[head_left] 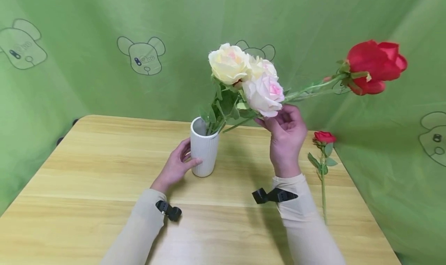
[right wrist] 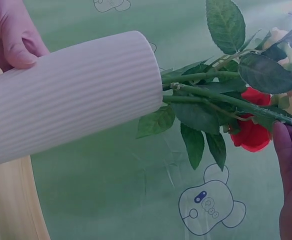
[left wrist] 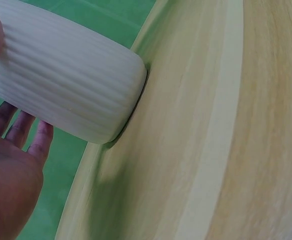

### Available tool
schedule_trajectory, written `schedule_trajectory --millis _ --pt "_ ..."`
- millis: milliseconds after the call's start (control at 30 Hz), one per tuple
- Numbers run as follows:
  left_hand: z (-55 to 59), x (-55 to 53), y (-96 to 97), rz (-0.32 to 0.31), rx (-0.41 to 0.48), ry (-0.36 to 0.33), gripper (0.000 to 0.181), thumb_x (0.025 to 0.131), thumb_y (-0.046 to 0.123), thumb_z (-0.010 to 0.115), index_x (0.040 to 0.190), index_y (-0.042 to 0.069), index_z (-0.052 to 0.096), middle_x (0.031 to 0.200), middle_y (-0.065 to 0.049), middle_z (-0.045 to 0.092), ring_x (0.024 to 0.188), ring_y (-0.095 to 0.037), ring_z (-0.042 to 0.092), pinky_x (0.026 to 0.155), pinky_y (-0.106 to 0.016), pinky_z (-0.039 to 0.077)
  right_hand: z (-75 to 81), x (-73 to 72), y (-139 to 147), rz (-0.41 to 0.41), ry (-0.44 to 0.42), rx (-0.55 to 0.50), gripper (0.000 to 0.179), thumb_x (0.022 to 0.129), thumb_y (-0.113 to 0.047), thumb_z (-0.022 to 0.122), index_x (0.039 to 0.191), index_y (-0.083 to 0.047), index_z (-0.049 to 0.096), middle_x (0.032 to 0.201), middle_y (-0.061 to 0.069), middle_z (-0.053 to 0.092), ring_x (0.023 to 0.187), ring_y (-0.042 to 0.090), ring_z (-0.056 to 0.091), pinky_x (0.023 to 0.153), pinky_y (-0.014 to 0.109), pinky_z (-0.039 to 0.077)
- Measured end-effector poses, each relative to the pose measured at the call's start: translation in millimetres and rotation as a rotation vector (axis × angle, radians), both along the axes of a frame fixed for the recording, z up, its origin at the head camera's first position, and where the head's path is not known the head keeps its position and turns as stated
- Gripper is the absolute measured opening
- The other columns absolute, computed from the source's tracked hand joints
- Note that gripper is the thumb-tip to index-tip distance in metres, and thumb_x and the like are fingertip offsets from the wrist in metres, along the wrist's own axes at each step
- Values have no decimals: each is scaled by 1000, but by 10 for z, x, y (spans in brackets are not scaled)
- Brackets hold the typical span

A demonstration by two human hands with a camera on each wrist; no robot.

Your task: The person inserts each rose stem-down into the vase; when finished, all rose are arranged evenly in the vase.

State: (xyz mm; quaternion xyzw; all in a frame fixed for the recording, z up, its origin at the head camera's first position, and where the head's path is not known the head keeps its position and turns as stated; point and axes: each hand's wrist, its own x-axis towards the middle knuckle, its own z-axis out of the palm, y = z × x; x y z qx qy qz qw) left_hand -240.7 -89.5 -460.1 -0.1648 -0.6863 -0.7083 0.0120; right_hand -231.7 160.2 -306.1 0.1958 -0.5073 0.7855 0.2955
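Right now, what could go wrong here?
The stem pinched in the right hand might miss the white vase or snag the leaves, as its end appears just outside the mouth. The pale blooms lean rightward, so the vase could tip if the left hand let go.

Head view: bright, soft, fairly even light; a pale glare whitens the near middle of the yellow wood-grain table; a faint, soft-edged shadow lies beside the beige-sleeved right arm; outlines are mostly clear, with fine detail smoothed. Left wrist view: dimmer and muted; a blurry greenish shadow falls on the wood, and a thin dark one hugs the foot of the ribbed white cylindrical vase; the table's lines bow. Right wrist view: hazy, with a violet cast; sheen streaks the printed green curtain; the cream and pink roses wash out near the right edge.
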Motion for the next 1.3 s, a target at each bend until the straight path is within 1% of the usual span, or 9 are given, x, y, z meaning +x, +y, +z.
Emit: schedule_trajectory --millis 233,533,667,767,933,1133,1200,1233,1300 --pt "15 9 -3 -4 9 -5 75 85 -4 72 149 2 34 149 -20 39 136 -31 39 112 -39 35 -11 -21 -61 25 13 -25 31 81 27 54 99 3 62 98 21 63 84 27 66 73 42 61" --pt "1 -2 0 -3 3 3 76 84 -4 72 149 2 34 149 -21 39 136 -31 38 112 -39 35 -18 -25 -115 26 23 4 30 81 25 57 100 2 63 98 19 64 84 26 67 73 43 61" --pt "-4 -2 1 1 1 2 76 84 -5 72 149 1 34 149 -21 39 136 -31 39 112 -39 35 -40 -30 -137 40 22 10 29 80 25 57 100 4 63 98 21 64 84 28 67 73 43 61" --pt "-3 1 4 3 1 4 76 84 -5 72 149 1 33 149 -21 39 136 -31 39 112 -39 36 -65 -31 -154 53 34 32 28 80 23 59 100 4 64 98 21 65 84 28 67 73 45 61" --pt "0 5 7 -2 3 1 76 84 -5 72 149 1 33 149 -21 39 136 -31 39 112 -39 35 -114 -43 -187 89 84 80 23 82 19 61 99 4 65 97 20 68 85 28 69 72 45 61" --pt "-4 6 7 1 0 -3 76 85 -5 71 150 1 32 150 -21 39 136 -31 38 112 -40 34 -142 -84 -239 118 147 142 19 83 17 61 95 4 66 90 16 70 84 27 70 70 44 61" --pt "-9 4 7 4 -1 -1 75 85 -6 71 149 1 33 149 -21 39 136 -31 38 112 -40 35 -151 -94 -264 121 163 174 17 82 18 59 92 6 64 88 14 68 82 26 69 70 45 61" --pt "-14 2 6 5 0 1 75 85 -6 71 149 1 34 149 -21 39 136 -31 38 112 -39 35 -158 -95 -276 121 164 196 14 82 19 59 92 9 63 88 13 68 82 25 69 70 45 61" --pt "-24 -3 6 8 -2 4 74 85 -6 71 149 2 34 149 -20 39 136 -31 38 112 -39 35 -179 -91 -302 116 141 246 11 82 20 58 92 16 60 88 11 67 82 23 69 71 45 61"
